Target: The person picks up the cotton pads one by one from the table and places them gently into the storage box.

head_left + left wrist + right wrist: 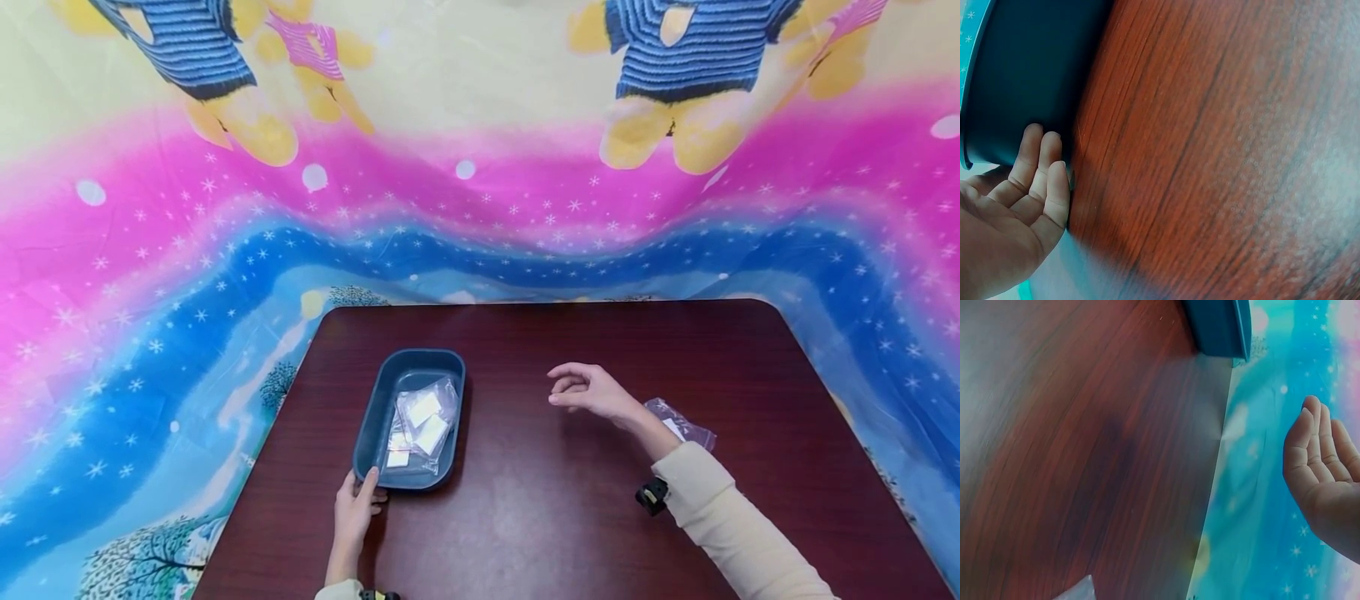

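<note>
A dark blue plastic bin (366, 417) stands on the left half of the table, with several clear plastic bags (427, 414) holding white pieces inside. My left hand (356, 508) grips the bin's near left corner, thumb at the rim and fingers against the outer wall. In the left wrist view the fingers (1040, 178) lie along that wall, low down by the tabletop. My right hand (588, 390) hovers over the table to the right of the bin, fingers loosely bent and holding nothing. Another clear bag (678, 425) with a white piece lies partly hidden behind the right forearm.
The dark red wood-grain table (510, 533) has rounded far corners. A printed cloth (517, 192) with snowflakes and bears hangs behind it and along both sides. A small black camera (652, 496) sits on the right wrist.
</note>
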Available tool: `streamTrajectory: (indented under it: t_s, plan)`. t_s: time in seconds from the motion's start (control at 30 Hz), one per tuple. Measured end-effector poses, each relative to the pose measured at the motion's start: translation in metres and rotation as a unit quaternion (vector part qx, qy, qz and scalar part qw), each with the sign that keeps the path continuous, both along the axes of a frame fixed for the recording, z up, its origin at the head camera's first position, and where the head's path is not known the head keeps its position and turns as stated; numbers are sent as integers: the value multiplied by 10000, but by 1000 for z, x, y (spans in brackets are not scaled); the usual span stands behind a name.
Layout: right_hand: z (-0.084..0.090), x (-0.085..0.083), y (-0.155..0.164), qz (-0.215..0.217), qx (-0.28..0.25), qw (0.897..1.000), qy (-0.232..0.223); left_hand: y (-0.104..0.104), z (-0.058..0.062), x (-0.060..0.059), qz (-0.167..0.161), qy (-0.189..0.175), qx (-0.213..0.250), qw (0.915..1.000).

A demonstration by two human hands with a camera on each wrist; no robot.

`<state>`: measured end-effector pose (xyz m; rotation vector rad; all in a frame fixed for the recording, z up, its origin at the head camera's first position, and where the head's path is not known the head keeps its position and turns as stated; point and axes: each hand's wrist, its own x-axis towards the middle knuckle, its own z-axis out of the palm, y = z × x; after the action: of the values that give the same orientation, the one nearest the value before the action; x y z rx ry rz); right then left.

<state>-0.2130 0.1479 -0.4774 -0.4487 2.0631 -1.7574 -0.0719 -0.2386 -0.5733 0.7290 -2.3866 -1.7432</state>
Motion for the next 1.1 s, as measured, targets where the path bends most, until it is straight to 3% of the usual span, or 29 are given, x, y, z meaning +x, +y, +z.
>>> streamTrajectory:
  t_s: [0.43, 0.7, 0.97, 1.1]
  plan:
    - [1, -2, 37, 190, 132, 9993, 301, -1, -1, -2, -9, -1, 12, 10000]
    - [-2, -2, 61, 116, 147, 9994, 277, -1, -1, -1, -22, 23, 10, 10000]
    - [-5, -1, 81, 117, 155, 9977, 655, -1, 0, -1, -46, -52, 9, 10000]
    - [-10, -1, 91, -20, 372, 9980, 511, -1, 0, -1, -62, -71, 6, 10000]
